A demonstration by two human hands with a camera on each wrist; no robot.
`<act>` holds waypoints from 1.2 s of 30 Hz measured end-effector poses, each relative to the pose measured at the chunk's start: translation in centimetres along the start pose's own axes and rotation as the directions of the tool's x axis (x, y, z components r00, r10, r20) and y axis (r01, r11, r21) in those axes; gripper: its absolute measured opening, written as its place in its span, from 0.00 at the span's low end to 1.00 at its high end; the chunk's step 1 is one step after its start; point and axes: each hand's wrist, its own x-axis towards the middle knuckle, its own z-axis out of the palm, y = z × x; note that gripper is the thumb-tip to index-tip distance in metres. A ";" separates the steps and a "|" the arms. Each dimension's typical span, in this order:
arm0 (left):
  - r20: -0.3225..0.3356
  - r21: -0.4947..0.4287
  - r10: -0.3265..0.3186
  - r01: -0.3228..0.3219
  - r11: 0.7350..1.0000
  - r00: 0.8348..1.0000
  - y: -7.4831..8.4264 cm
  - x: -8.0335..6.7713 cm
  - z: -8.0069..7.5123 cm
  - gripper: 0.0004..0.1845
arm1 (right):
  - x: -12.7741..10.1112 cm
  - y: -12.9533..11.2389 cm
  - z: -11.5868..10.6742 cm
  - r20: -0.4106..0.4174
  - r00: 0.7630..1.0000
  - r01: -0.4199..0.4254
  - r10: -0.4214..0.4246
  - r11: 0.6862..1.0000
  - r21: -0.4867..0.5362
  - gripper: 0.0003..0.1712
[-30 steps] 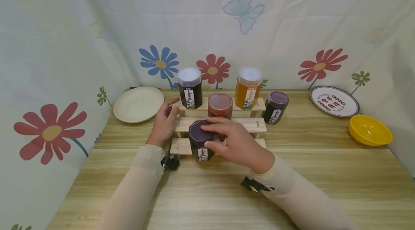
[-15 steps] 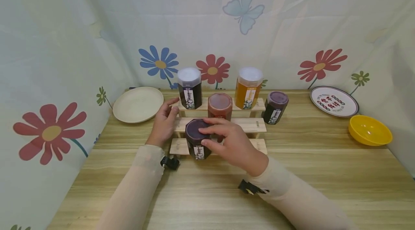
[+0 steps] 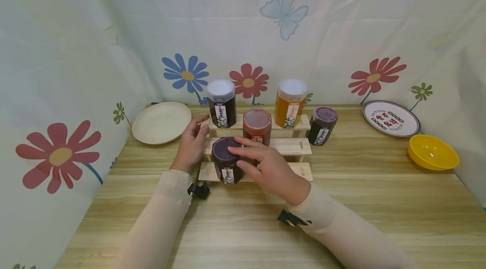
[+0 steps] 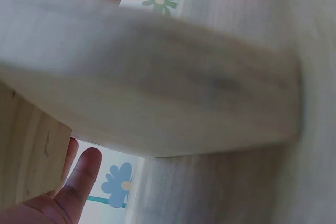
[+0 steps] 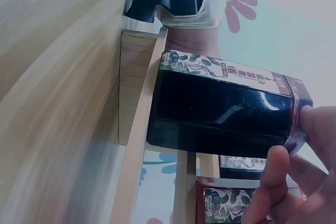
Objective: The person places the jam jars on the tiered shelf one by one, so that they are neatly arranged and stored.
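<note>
On the rack's near step (image 3: 300, 170), the right hand (image 3: 271, 170) grips the dark jar (image 3: 227, 165), now shifted left, while the left hand (image 3: 191, 144) rests open against the rack.

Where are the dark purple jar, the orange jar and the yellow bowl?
dark purple jar (image 3: 227, 151), head view, on its lid
orange jar (image 3: 289, 111), head view, on its body
yellow bowl (image 3: 433, 153), head view, on its inner wall

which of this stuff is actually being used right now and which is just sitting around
In use:
- dark purple hexagonal jar, gripped by the right hand
- stepped wooden rack, its bottom step under that jar; the left hand touches its left end

Lying about:
- tall dark white-lidded jar
- orange jar
- red-brown jar
- second purple jar
- cream plate
- patterned plate
- yellow bowl
</note>
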 end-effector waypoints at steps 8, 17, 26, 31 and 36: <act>0.007 0.000 -0.004 0.004 1.000 1.000 -0.1 0.1 -0.2 0.24 | 0.2 0.1 0.1 0.113 0.993 0.014 -0.012 1.000 -0.021 0.33; 0.010 -0.007 -0.003 0.003 1.000 1.000 -0.1 0.2 -0.2 0.24 | 0.3 0.4 0.1 0.171 0.982 0.082 -0.085 0.996 0.020 0.37; 0.004 -0.015 0.024 -0.024 1.000 1.000 0.3 0.0 -0.1 0.23 | 0.4 0.6 -0.1 0.247 0.965 0.088 -0.089 0.996 0.012 0.43; 0.010 -0.017 -0.001 0.001 1.000 1.000 0.8 -0.1 -0.1 0.23 | 0.1 0.2 -0.8 0.229 0.970 0.084 -0.074 0.996 -0.031 0.47; 0.022 -0.014 -0.035 0.036 0.999 0.999 2.2 -0.6 0.0 0.24 | -0.5 -1.1 -2.4 0.142 0.984 0.115 -0.107 0.992 -0.050 0.45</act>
